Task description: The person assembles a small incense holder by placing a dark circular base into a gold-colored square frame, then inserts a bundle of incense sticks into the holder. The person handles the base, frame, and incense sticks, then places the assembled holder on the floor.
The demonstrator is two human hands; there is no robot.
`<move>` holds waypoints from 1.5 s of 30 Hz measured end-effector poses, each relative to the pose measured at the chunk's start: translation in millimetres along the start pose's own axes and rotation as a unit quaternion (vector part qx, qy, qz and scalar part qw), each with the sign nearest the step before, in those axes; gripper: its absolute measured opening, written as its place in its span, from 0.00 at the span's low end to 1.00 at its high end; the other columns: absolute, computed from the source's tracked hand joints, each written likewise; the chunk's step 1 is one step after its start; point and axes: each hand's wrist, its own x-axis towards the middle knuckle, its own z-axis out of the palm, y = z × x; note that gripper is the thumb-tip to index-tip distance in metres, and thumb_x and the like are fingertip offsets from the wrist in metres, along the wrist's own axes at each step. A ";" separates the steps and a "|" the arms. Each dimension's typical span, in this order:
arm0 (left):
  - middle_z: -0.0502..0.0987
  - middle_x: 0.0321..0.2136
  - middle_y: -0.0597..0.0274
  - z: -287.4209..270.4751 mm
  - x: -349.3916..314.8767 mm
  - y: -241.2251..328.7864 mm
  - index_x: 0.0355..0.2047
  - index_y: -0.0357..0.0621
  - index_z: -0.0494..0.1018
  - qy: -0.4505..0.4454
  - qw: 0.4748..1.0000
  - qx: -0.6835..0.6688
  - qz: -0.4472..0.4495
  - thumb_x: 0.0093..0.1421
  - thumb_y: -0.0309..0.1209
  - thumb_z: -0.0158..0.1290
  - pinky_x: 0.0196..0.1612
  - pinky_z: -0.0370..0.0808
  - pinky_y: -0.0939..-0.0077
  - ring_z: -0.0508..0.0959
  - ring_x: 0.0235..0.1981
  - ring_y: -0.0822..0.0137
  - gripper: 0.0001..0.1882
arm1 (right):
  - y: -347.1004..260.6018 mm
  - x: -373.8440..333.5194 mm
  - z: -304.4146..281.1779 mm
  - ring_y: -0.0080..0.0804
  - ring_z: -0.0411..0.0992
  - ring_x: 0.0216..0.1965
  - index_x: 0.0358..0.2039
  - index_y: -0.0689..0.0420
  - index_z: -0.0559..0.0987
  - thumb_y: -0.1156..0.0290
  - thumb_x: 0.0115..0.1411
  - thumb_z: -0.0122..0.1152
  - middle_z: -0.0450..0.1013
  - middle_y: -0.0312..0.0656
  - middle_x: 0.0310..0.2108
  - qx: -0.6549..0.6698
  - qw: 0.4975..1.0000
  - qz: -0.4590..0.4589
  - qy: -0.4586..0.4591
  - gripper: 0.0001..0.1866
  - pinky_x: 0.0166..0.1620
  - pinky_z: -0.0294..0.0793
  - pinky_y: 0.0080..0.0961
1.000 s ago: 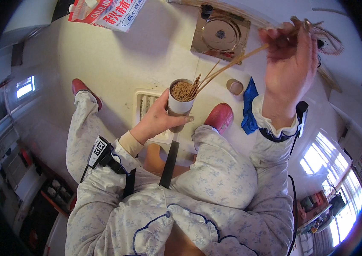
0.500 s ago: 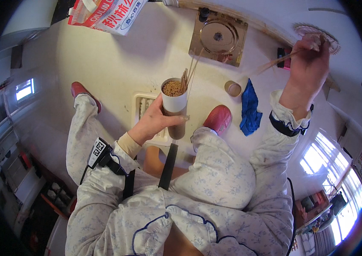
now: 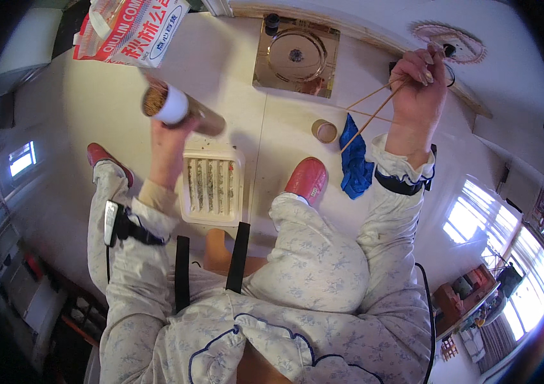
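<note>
My left hand is wrapped round a brown cardboard tube with a white collar. The tube lies tilted, almost sideways, its mouth towards the upper left, packed with thin brown sticks that look like incense. Motion blurs this hand and the tube's mouth. At the upper right, my right hand pinches a few loose thin sticks, which fan out to the left and downward. Its fingertips are beside a round, lacy-edged pinkish disc with a dark centre.
Below the tube sits a cream slotted tray. A shiny square plate with a round recess stands at the back. A small round cap and crumpled blue cloth lie near my right shoe. A printed bag is far left.
My left hand has swung the tube left and tipped it from upright to nearly sideways. My right hand has drawn back from the disc's middle, baring its dark centre. The whole view has shifted.
</note>
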 end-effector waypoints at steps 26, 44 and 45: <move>0.69 0.51 0.57 -89.3 93.6 -66.8 0.53 0.38 0.60 0.072 0.988 0.087 0.102 0.52 0.25 0.62 0.54 0.68 0.71 0.70 0.51 0.65 0.31 | 10.7 -2.0 -6.0 0.20 0.58 0.18 0.33 0.61 0.71 0.70 0.64 0.48 0.62 0.34 0.20 0.074 0.994 0.079 -0.008 0.07 0.20 0.59 0.16; 0.55 0.63 0.45 65.8 -70.9 4.9 0.63 0.42 0.52 -0.286 0.899 0.179 0.278 0.47 0.31 0.62 0.65 0.53 0.59 0.56 0.63 0.47 0.45 | 64.6 -49.7 24.8 0.20 0.57 0.18 0.34 0.61 0.68 0.70 0.66 0.47 0.59 0.35 0.22 0.040 0.989 0.132 0.048 0.07 0.18 0.56 0.17; 0.56 0.61 0.45 71.1 -76.2 15.1 0.62 0.41 0.54 -0.274 0.900 0.174 0.289 0.48 0.31 0.62 0.64 0.55 0.59 0.57 0.62 0.47 0.43 | 72.4 -54.8 29.8 0.20 0.57 0.18 0.34 0.61 0.68 0.70 0.66 0.47 0.59 0.35 0.22 0.030 0.988 0.143 0.050 0.07 0.18 0.57 0.17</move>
